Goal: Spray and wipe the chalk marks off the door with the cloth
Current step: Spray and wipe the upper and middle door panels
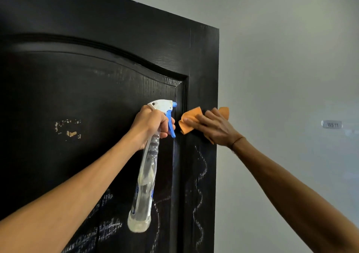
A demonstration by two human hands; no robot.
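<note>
We face a tall black wood-grain door with an arched raised panel, which fills the left and middle of the view. To its right stands a plain pale grey wall, and well out on that wall sits a small grey label plate with lettering too blurred to read with any certainty.

On the door's right stile a wavy white chalk line runs downward from just below our right hand, and more white chalk scribbles spread across the lower part of the panel. Higher on the panel, well to the left of our hands, there is a patch of chipped pale flecks.

Our left hand is wrapped around the neck of a clear plastic spray bottle with a white head, a blue nozzle and a blue trigger; the fingers curl over that trigger, and the nozzle points at the panel's right edge. The bottle hangs tilted, its base nearer to us.

Our right hand lies with fingers stretched flat, pressing a crumpled orange cloth against the stile, just beside the nozzle. A thin dark band circles the right wrist.
</note>
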